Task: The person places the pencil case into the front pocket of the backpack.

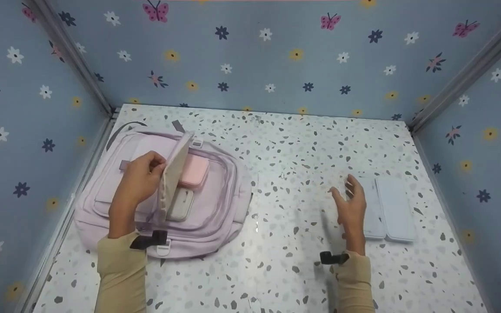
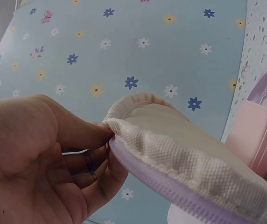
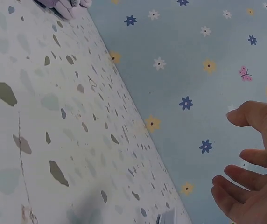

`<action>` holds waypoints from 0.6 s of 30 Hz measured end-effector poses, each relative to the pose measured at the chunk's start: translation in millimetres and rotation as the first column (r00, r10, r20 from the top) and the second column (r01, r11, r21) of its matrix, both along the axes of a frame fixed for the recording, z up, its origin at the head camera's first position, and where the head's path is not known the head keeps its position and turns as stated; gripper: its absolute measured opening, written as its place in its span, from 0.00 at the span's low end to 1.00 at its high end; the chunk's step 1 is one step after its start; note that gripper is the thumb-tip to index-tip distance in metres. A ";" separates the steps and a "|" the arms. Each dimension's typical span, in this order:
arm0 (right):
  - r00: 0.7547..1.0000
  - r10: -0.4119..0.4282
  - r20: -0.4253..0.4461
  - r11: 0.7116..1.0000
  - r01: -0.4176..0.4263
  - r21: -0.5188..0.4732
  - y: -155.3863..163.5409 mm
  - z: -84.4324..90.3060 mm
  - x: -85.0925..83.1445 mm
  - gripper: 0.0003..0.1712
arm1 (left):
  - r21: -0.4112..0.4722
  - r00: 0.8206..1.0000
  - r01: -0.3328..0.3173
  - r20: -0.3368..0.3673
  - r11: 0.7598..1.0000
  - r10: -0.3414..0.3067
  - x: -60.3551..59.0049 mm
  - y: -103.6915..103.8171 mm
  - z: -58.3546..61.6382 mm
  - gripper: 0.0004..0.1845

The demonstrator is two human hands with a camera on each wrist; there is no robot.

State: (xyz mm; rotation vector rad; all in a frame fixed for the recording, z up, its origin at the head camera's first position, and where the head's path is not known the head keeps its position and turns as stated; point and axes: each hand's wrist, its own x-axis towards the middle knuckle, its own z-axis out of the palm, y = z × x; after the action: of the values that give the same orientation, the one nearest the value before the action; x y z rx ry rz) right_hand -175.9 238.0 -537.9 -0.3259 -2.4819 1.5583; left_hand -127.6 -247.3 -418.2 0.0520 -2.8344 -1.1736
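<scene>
Left hand (image 1: 139, 182) is pinching the flap (image 1: 174, 174) of the backpack (image 1: 215, 204), lifting it upright over a pink case (image 1: 194, 171). Right hand (image 1: 351, 204) is hovering with fingers spread, just beside two grey cases (image 1: 388, 208) on the tabletop (image 1: 285, 174).

You are looking down at a white terrazzo tabletop (image 1: 285, 182) speckled with grey and dark chips. Blue walls (image 1: 250, 61) printed with white, navy and yellow flowers and pink butterflies enclose it on three sides. Grey metal rails (image 1: 472, 69) run along the corners where the wall panels meet.
</scene>
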 end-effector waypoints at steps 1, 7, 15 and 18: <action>1.000 -0.006 0.008 1.000 0.006 0.005 2.7 -0.8 0.4 0.39 | 0.000 1.000 0.000 -0.001 1.000 0.000 -0.2 0.2 0.0 0.09; 0.999 -0.040 0.025 0.998 0.039 0.055 16.5 -5.7 2.9 0.40 | 0.006 1.000 0.000 -0.001 1.000 0.000 -0.4 0.5 -0.2 0.09; 0.996 -0.069 0.048 0.996 0.067 0.051 34.6 -10.4 6.6 0.39 | 0.009 1.000 0.001 -0.001 1.000 -0.001 0.7 0.4 1.0 0.09; 0.996 -0.071 0.044 0.996 0.069 0.060 40.7 -11.3 7.9 0.40 | 0.011 1.000 0.000 -0.003 1.000 0.000 1.0 0.3 1.6 0.09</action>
State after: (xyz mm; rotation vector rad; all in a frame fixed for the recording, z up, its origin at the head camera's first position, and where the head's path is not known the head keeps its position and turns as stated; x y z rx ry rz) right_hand -168.0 278.7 -549.2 -0.4393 -2.5162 1.4639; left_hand -126.5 -247.1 -416.5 0.0504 -2.8257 -1.1884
